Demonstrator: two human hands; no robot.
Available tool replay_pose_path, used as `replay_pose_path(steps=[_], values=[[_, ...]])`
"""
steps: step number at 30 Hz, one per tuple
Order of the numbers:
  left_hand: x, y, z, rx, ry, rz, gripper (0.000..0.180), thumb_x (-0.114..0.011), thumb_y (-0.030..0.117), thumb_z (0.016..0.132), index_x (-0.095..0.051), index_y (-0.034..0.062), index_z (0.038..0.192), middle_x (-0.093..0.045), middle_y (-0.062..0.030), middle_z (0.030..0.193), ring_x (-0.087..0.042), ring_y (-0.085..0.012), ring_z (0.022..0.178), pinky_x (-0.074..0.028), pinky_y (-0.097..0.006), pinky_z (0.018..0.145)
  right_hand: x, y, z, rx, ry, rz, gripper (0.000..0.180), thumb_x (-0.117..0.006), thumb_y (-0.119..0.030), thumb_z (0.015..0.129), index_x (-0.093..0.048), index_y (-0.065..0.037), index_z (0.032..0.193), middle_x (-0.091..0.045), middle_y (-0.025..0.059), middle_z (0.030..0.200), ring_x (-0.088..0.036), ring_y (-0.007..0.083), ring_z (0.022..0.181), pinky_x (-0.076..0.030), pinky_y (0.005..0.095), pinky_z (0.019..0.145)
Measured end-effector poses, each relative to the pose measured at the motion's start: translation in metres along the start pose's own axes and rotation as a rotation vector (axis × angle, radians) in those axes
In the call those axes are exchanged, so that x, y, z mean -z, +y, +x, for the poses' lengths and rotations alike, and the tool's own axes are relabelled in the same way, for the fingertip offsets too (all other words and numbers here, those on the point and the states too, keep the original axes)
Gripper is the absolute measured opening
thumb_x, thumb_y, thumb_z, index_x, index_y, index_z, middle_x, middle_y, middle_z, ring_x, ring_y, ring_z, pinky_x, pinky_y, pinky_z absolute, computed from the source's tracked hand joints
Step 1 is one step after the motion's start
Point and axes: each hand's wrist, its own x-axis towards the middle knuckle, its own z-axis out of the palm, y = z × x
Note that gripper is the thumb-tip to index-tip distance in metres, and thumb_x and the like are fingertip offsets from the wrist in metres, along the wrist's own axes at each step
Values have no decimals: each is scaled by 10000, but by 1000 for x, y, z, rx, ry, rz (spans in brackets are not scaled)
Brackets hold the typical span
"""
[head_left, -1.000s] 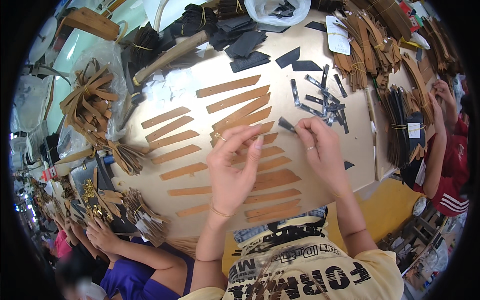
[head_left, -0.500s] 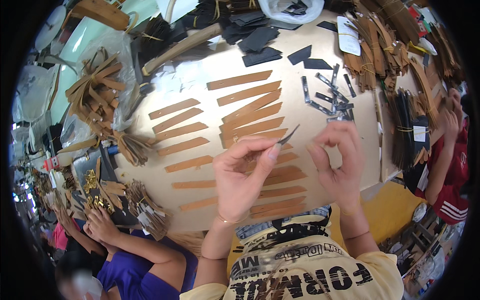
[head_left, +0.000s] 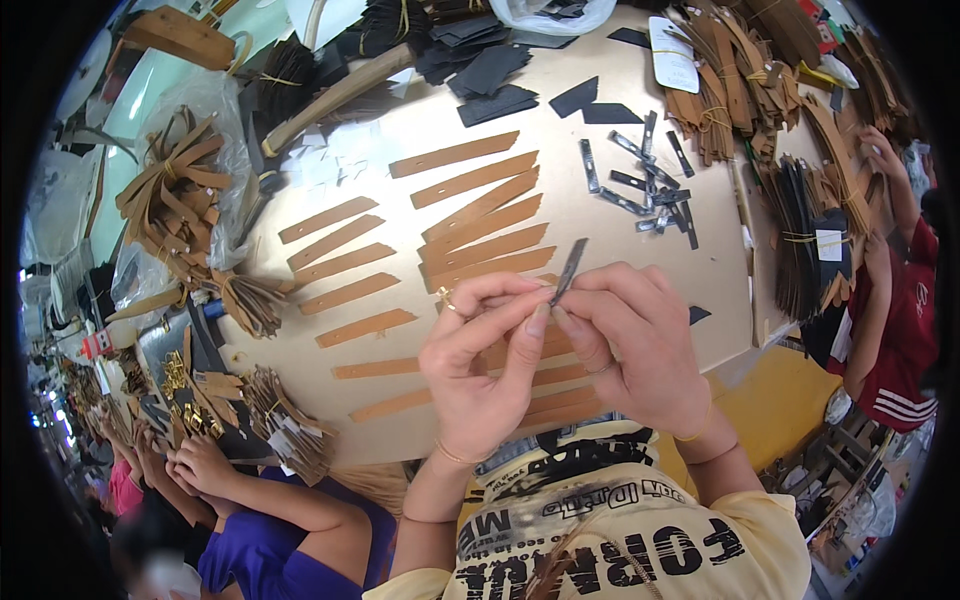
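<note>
Between the fingertips of both hands stands a small dark strip (head_left: 572,268), narrow and slightly bent, with its free end pointing away from me. My left hand (head_left: 490,355) pinches its lower end between thumb and fingers. Against the same end press the thumb and fingers of my right hand (head_left: 640,345). Below and beyond my hands lie brown strips with slanted ends (head_left: 483,222) in two columns; my hands cover part of the nearer column. Several small black strips with shiny patches (head_left: 628,205) lie loosely piled beyond my right hand.
Black pieces (head_left: 497,104) and a clear bag (head_left: 555,15) sit at the far side. Bundled brown strips (head_left: 170,180) stand left, more bundles (head_left: 735,80) far right, and a dark bundle (head_left: 797,240) right. Co-workers' hands (head_left: 205,465) work at the left and at the right edge.
My right hand has come left to meet my left hand, and its fingers now close on the dark strip's lower end. The strip points more upright. The whole view has shifted slightly.
</note>
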Motion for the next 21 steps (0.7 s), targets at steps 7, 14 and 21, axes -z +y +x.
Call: replay_pose_path(steps=[7,14,21], values=[[0,4,2,-125,-44,147,207,-659,-60,896,-739,-14,1082,-655,-110,1076,-671,-174,942,-553,-272,801,-4,1,1,24,60,-42,109,-704,-72,864,-641,-52,952,-639,43,902,-558,232,724,-399,338,662],[-4,3,0,-91,-17,211,171,-671,-35,900,-743,-1,1051,-661,-97,1059,-651,-145,894,-528,-245,745,-4,2,1,26,65,-43,108,-690,-54,827,-631,-55,918,-630,39,875,-564,222,713,-392,334,668],[1,-8,4,-15,85,7,124,-663,-2,925,-728,-12,1031,-663,-93,1059,-602,-114,889,-478,-218,735,2,9,5,-7,51,110,98,-690,-81,823,-639,-58,903,-637,33,862,-570,215,705,-395,321,677]])
